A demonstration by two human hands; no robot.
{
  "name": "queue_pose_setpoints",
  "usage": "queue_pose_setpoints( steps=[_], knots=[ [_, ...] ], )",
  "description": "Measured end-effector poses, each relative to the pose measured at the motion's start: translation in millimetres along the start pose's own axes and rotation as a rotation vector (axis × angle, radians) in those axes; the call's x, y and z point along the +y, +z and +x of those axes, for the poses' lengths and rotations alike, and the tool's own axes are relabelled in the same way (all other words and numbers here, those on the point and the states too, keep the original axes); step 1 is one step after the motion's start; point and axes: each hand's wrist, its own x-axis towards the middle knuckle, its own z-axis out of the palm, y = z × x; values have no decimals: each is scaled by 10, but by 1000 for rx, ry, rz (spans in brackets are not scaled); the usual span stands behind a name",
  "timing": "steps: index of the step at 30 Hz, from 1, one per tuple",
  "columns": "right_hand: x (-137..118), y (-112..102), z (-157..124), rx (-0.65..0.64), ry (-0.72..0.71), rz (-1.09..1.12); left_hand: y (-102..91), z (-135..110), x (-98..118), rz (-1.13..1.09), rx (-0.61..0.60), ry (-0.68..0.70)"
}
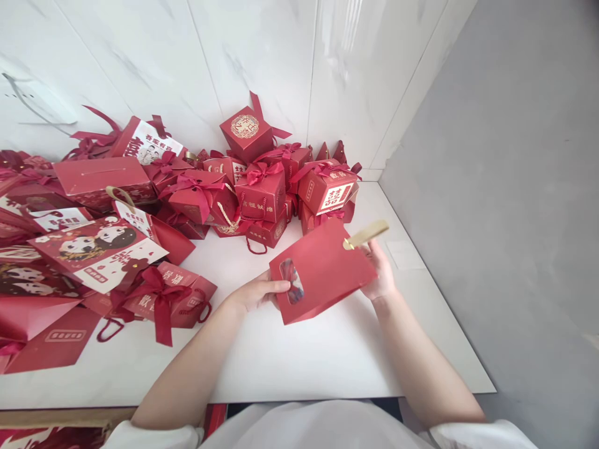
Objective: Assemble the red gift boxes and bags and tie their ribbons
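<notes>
A red gift box [327,274] with a gold strap handle [369,233] is held above the white tabletop, tilted on its side. My left hand [262,292] grips its left end, thumb lying next to a rounded clear window [292,280] through which something wrapped shows. At the other end, my right hand [380,272] holds the box by its right edge near the strap, with its fingers partly hidden behind it. Just beyond the box lie small red ribbon-tied boxes [262,193], the nearest a hexagonal one [327,186] with a white label.
Many red boxes are heaped on the left, including one with cartoon faces [100,249] and a bow-tied box [171,296] with cord handles. White tiled wall [262,50] stands behind, a grey wall [496,174] on the right. A wall socket [37,100] is at the upper left.
</notes>
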Motion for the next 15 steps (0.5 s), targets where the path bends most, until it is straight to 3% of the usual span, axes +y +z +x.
queue_pose_setpoints(
  steps=[3,6,15],
  knots=[
    [10,51,9,-18,-52,153,108,71,-26,-107,83,171],
    [47,127,6,-39,-148,127,184,117,-7,-93,146,299],
    [186,350,-49,-230,-197,-1,211,147,-44,92,438,464]
  ],
)
